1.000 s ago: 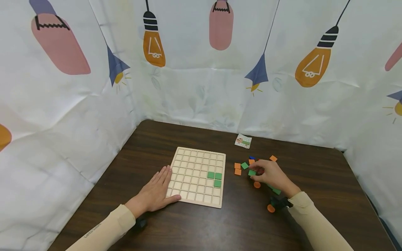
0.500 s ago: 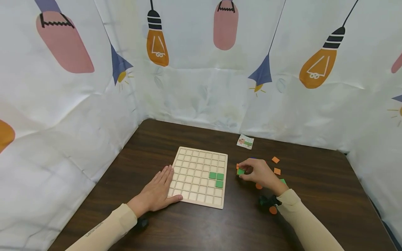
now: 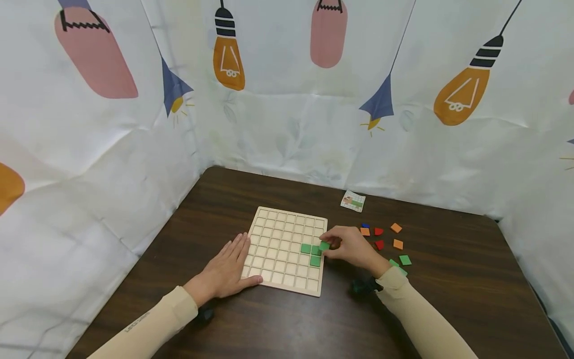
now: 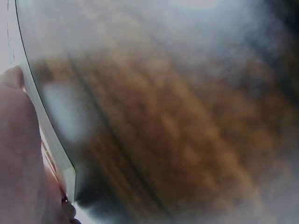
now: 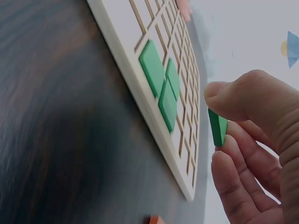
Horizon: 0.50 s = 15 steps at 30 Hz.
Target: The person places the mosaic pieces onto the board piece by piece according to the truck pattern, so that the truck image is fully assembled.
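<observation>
A pale wooden grid board (image 3: pixel 282 269) lies on the dark table, with three green square tiles (image 3: pixel 315 261) set in cells near its right edge. My left hand (image 3: pixel 224 269) rests flat along the board's left edge, fingers straight and thumb at the front corner. Between thumb and fingers, my right hand (image 3: pixel 354 249) pinches another green square tile (image 5: pixel 218 127) over the board's right edge, beside the placed tiles. In the right wrist view the held tile is tilted and clear of the board. The left wrist view catches part of the left hand (image 4: pixel 21 154) at the board's edge.
Right of the board lie loose pieces: orange squares (image 3: pixel 398 244), red pieces (image 3: pixel 379 245), a blue piece (image 3: pixel 365 226) and green tiles (image 3: pixel 405 260). A small printed picture card (image 3: pixel 353 201) lies toward the back. A patterned cloth (image 3: pixel 287 129) hangs behind the table.
My right hand has carried the green tile leftward from the loose pieces to the board's right edge. The left hand stays on the board. The head view has shifted slightly.
</observation>
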Motion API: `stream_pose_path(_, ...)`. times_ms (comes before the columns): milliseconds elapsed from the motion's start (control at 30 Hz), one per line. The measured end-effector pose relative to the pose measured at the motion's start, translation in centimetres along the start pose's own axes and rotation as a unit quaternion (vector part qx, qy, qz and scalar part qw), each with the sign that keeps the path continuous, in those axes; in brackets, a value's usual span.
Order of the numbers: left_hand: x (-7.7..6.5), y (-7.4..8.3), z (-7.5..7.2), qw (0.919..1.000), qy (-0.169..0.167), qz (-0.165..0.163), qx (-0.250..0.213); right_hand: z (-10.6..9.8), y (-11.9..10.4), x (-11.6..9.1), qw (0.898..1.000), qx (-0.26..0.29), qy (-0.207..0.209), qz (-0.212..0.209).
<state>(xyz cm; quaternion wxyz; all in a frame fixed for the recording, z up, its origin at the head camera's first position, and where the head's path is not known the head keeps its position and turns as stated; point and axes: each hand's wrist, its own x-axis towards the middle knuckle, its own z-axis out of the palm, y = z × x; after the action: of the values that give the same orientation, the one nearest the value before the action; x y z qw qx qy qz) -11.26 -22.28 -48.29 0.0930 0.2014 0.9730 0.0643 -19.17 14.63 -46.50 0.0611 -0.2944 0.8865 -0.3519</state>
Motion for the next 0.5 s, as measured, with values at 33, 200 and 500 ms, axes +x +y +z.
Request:
stream_pose_path(33,0.0,0.0,-0.1,1.0,0.0,0.0,0.003,0.1,-0.2,0.2,1.0,0.0,-0.003,-0.004)
stream_pose_path(200,0.1,-0.1,-0.2,1.0,0.003,0.005,0.006,0.9,-1.1,0.9,1.0,0.0,-0.021,-0.006)
stream_pose_path(500,0.0,-0.4,-0.2,0.9997,0.021,0.013,0.004,2.5,-2.3,1.4,0.999,-0.001,-0.044,-0.017)
